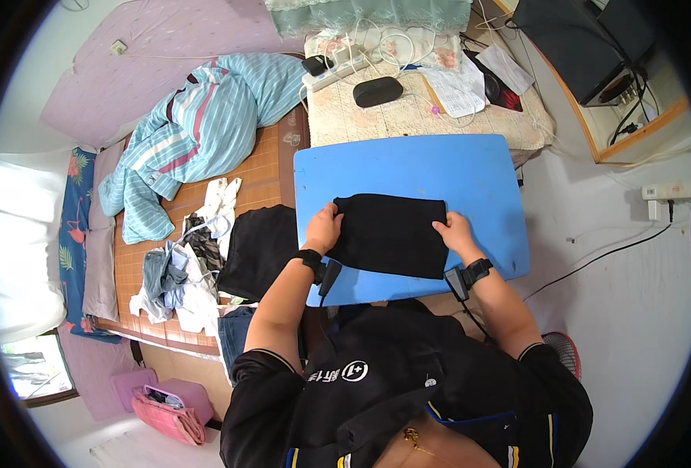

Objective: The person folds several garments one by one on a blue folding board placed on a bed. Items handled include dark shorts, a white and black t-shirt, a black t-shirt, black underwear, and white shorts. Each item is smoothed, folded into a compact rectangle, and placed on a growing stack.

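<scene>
A black folded garment (392, 235) lies spread over the blue tabletop (408, 165), roughly rectangular; its exact kind does not show. My left hand (324, 228) pinches its upper left edge, the thumb on top of the cloth. At the right edge, my right hand (456, 233) grips the fabric with its thumb over the border. The fingertips under the cloth are hidden on both sides. Each wrist wears a black band with a small dark device; the right one (470, 276) sits close to the garment's lower right corner.
Left of the table is a bed with a brown mat (271, 168), another black garment (259, 253), a pile of mixed clothes (177, 273) and a striped blue quilt (197, 132). Beyond the table, a cloth-covered surface (333, 117) bears a power strip (333, 76), a black case (378, 92) and papers (456, 87).
</scene>
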Motion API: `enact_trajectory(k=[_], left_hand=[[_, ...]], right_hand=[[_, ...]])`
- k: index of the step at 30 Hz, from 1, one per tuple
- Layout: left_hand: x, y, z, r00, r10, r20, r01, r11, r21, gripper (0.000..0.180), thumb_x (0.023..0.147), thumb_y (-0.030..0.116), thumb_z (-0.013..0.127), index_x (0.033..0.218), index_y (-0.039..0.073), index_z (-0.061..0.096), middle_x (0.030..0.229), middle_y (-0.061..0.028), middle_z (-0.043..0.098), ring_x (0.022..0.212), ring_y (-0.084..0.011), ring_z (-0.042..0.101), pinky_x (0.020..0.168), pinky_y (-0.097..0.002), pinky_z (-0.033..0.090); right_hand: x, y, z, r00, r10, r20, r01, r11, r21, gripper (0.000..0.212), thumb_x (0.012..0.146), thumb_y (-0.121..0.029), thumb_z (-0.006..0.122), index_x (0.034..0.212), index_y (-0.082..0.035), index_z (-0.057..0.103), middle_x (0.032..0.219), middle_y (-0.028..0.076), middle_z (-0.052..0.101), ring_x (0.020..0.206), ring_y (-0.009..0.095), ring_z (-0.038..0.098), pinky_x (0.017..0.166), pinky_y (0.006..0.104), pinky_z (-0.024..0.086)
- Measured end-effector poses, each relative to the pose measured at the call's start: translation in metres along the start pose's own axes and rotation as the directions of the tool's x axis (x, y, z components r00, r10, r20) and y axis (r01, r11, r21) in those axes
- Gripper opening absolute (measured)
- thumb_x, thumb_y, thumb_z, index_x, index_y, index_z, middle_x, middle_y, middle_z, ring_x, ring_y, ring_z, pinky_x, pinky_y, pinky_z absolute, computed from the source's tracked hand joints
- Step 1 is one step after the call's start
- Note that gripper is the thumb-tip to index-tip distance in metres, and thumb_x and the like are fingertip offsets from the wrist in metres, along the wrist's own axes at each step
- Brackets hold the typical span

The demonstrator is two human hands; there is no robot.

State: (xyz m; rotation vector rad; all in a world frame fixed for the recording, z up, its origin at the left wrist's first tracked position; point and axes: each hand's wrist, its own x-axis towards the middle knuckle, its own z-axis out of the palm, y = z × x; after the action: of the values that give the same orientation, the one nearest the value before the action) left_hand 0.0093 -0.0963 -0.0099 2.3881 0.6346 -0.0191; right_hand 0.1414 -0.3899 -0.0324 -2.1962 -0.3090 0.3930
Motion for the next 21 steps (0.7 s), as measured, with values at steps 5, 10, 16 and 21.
enact_trajectory(k=[5,10,16,21], left_hand=[[-0.009,0.0,-0.002,0.97,-0.207,-0.131,0.194,0.975,-0.104,0.055,0.074,0.041,0.063,0.103,-0.003,0.048,0.09,-0.0189,0.058,0.086,-0.033,0.056,0.074,-0.0375,0.045],[-0.014,0.005,0.001,0.975,-0.207,0.082,0.219,0.956,-0.195,0.069,0.061,0.042,0.074,0.105,-0.005,0.048,0.099,-0.0231,0.056,0.094,-0.0335,0.055,0.082,-0.0372,0.044],[-0.038,-0.029,-0.001,0.964,-0.266,0.013,0.249,0.884,-0.395,0.047,0.067,0.031,0.071,0.09,-0.007,0.053,0.084,-0.0194,0.059,0.08,-0.0282,0.057,0.071,-0.0337,0.045],[-0.097,-0.095,-0.044,0.862,-0.465,-0.201,0.238,0.722,-0.65,0.036,0.069,0.025,0.072,0.079,0.0,0.048,0.07,-0.0023,0.046,0.066,-0.0103,0.044,0.057,-0.0266,0.04]], right_hand=[[-0.01,0.001,0.002,0.999,0.028,0.04,-0.024,0.996,-0.09,0.034,0.07,-0.029,0.067,0.07,0.002,0.054,0.065,0.015,0.057,0.06,0.029,0.056,0.055,0.0377,0.043],[-0.01,0.005,0.013,0.995,-0.096,0.021,0.095,0.993,0.067,0.03,0.072,-0.021,0.064,0.087,0.003,0.055,0.083,0.019,0.06,0.078,0.033,0.058,0.068,0.0381,0.045],[0.005,-0.035,0.041,0.983,-0.097,0.154,0.079,0.989,0.122,0.026,0.08,-0.017,0.057,0.095,0.002,0.05,0.091,0.019,0.057,0.084,0.032,0.055,0.072,0.0367,0.044],[0.028,-0.118,0.115,0.849,-0.427,0.31,0.424,0.902,0.08,0.025,0.08,-0.016,0.056,0.097,0.002,0.049,0.088,0.02,0.058,0.084,0.033,0.056,0.073,0.0371,0.044]])
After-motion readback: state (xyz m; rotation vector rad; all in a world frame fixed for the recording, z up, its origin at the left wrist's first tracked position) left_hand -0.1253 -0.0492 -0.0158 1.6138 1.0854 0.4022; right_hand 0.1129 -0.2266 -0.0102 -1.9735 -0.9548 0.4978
